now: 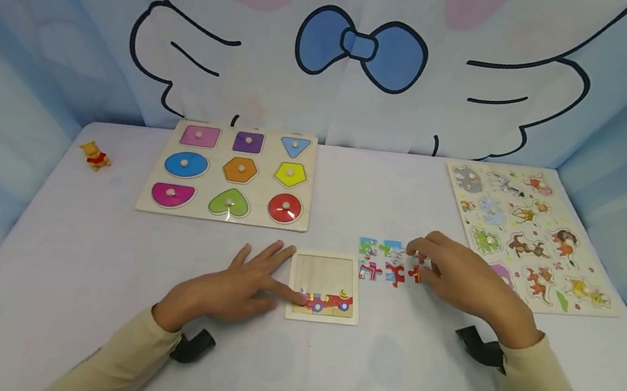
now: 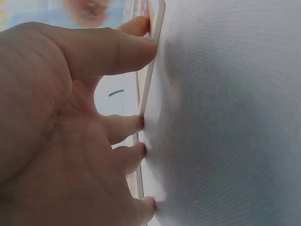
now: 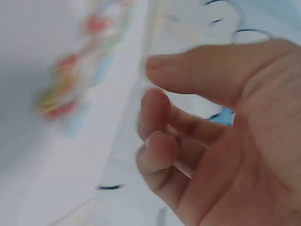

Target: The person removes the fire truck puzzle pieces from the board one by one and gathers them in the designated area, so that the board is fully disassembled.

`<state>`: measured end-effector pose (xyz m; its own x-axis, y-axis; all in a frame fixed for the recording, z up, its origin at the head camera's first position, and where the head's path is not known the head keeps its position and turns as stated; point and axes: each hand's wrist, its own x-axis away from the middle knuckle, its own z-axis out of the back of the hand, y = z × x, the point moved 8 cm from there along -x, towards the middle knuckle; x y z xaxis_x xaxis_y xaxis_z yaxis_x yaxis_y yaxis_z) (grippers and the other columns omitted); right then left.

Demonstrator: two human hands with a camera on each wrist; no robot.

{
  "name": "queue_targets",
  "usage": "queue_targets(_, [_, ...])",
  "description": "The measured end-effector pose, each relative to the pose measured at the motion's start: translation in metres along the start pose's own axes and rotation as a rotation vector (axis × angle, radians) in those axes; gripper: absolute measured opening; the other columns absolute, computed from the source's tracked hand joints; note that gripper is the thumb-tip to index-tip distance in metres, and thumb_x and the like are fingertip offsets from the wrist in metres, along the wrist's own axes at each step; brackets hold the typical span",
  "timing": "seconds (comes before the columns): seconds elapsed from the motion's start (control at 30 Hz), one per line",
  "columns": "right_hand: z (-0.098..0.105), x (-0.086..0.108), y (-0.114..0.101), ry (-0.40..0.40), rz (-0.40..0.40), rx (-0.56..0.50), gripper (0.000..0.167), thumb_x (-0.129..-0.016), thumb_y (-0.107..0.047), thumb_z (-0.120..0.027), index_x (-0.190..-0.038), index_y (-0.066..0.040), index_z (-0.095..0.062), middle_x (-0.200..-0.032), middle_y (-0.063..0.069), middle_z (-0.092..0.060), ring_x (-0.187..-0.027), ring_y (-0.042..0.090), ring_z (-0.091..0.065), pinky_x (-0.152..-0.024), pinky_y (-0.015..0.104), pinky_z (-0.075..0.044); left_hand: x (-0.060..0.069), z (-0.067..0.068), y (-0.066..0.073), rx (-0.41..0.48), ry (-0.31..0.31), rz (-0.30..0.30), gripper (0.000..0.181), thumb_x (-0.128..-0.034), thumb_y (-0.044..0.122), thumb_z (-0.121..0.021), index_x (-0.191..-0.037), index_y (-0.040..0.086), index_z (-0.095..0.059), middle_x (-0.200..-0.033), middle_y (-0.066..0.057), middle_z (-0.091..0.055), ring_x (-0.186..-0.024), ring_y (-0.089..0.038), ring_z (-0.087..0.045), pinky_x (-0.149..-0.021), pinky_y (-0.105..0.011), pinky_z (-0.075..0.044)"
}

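- At your far left, a small toy bear (image 1: 95, 156) with a red top sits on the white table (image 1: 32, 288).
- Right of the bear, on the far side, lies a shape board (image 1: 264, 188) with nine knobbed shapes in three rows, among them a blue oval, an orange hexagon and a red circle.
- Your left hand (image 1: 242, 283) lies nearer you than that board, fingers spread and fairly straight, gripping nothing. One fingertip presses on the red truck picture (image 1: 328, 303), another touches the far left corner of the tray, and your thumb rests against the tray's rim.
- The small wooden tray (image 1: 326, 275) is flat at the middle of the table; the truck picture runs along its near part, and bare wood shows beyond it.
- Just right of the tray, the loose puzzle pieces (image 1: 395, 274) lie in two rows, the rightmost partly behind your fingers.
- Your right hand (image 1: 468, 276) is over the right end of those pieces, fingers loosely bent, thumb and forefinger slightly apart, with nothing visible in its hold.
- Beyond that hand, at the far right, lies an animal board (image 1: 576, 309), partly covered by it from your viewpoint.
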<state>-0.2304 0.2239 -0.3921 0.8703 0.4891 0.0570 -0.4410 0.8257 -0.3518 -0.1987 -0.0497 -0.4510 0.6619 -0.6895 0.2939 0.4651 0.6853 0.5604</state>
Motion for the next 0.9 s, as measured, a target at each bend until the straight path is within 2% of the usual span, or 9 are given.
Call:
queue_targets(0.1, [0.011, 0.002, -0.026, 0.079, 0.049, 0.036, 0.035, -0.090, -0.002, -0.075, -0.124, -0.004, -0.068, -0.120, 0.015, -0.062, -0.096, 0.027, -0.061, -0.076, 0.041, -0.057, -0.002, 0.000, 0.001, -0.012, 0.000, 0.001, 0.040, -0.0998, 0.014, -0.065, -0.132, 0.036, -0.070, -0.169, -0.016, -0.016, -0.157, -0.038, -0.001, -0.117, -0.071, 0.004])
queue_targets(0.17, [0.006, -0.002, -0.046, 0.088, 0.085, 0.061, 0.040, -0.089, -0.006, -0.078, -0.128, -0.003, -0.067, -0.130, 0.019, -0.059, -0.114, 0.034, -0.057, -0.088, 0.047, -0.056, -0.002, 0.000, 0.001, -0.020, -0.002, 0.010, 0.040, -0.0998, 0.014, -0.065, -0.133, 0.037, -0.070, -0.170, -0.015, -0.016, -0.157, -0.038, -0.001, -0.117, -0.071, 0.004])
queue_targets(0.3, [-0.025, -0.015, -0.086, 0.022, 0.158, 0.145, 0.054, -0.089, -0.020, -0.080, -0.138, -0.008, -0.062, -0.145, 0.020, -0.051, -0.138, 0.041, -0.041, -0.103, 0.057, -0.047, -0.001, 0.000, 0.000, -0.024, -0.011, 0.007, 0.041, -0.1001, 0.014, -0.065, -0.134, 0.037, -0.069, -0.170, -0.015, -0.016, -0.157, -0.038, -0.001, -0.117, -0.072, 0.004])
queue_targets(0.43, [-0.055, -0.026, -0.118, -0.027, 0.209, 0.213, 0.066, -0.088, -0.032, -0.082, -0.144, -0.011, -0.056, -0.151, 0.018, -0.048, -0.146, 0.045, -0.031, -0.106, 0.063, -0.041, -0.001, 0.000, 0.000, -0.020, -0.008, -0.007, 0.041, -0.1001, 0.014, -0.064, -0.134, 0.037, -0.069, -0.169, -0.016, -0.017, -0.156, -0.039, -0.001, -0.116, -0.074, 0.003])
queue_targets(0.57, [-0.068, -0.032, -0.138, 0.001, 0.231, 0.249, 0.060, -0.086, -0.033, -0.083, -0.136, -0.008, -0.060, -0.142, 0.017, -0.054, -0.137, 0.041, -0.041, -0.099, 0.057, -0.047, -0.002, 0.000, 0.000, -0.021, -0.001, -0.013, 0.040, -0.0998, 0.013, -0.064, -0.133, 0.035, -0.070, -0.169, -0.015, -0.017, -0.157, -0.038, -0.001, -0.116, -0.074, 0.003])
queue_targets(0.63, [-0.071, -0.033, -0.143, 0.022, 0.239, 0.237, 0.052, -0.086, -0.030, -0.083, -0.128, -0.006, -0.064, -0.130, 0.016, -0.059, -0.123, 0.036, -0.050, -0.092, 0.049, -0.051, -0.002, 0.000, -0.001, -0.021, 0.002, -0.016, 0.039, -0.0996, 0.013, -0.064, -0.133, 0.033, -0.071, -0.169, -0.015, -0.017, -0.157, -0.038, -0.001, -0.116, -0.074, 0.002])
queue_targets(0.77, [-0.077, -0.034, -0.145, 0.012, 0.228, 0.139, 0.033, -0.087, -0.022, -0.083, -0.111, -0.007, -0.067, -0.104, 0.009, -0.059, -0.091, 0.023, -0.051, -0.069, 0.032, -0.050, -0.002, 0.001, -0.001, -0.012, 0.001, -0.017, 0.037, -0.0993, 0.013, -0.065, -0.132, 0.029, -0.072, -0.169, -0.015, -0.017, -0.157, -0.037, -0.001, -0.116, -0.074, 0.002])
queue_targets(0.83, [-0.080, -0.035, -0.144, -0.009, 0.215, 0.093, 0.029, -0.087, -0.019, -0.083, -0.108, -0.007, -0.068, -0.097, 0.005, -0.056, -0.084, 0.019, -0.049, -0.061, 0.027, -0.046, -0.002, 0.001, 0.000, -0.006, -0.004, -0.015, 0.037, -0.0993, 0.012, -0.064, -0.132, 0.028, -0.072, -0.169, -0.015, -0.017, -0.157, -0.037, -0.001, -0.116, -0.073, 0.003])
queue_targets(0.9, [-0.083, -0.035, -0.144, -0.029, 0.205, 0.060, 0.027, -0.088, -0.017, -0.082, -0.108, -0.007, -0.068, -0.094, 0.003, -0.054, -0.080, 0.017, -0.050, -0.059, 0.026, -0.045, -0.001, 0.001, 0.000, -0.006, -0.010, -0.015, 0.037, -0.0993, 0.012, -0.064, -0.132, 0.027, -0.071, -0.170, -0.014, -0.016, -0.157, -0.037, -0.001, -0.116, -0.073, 0.003])
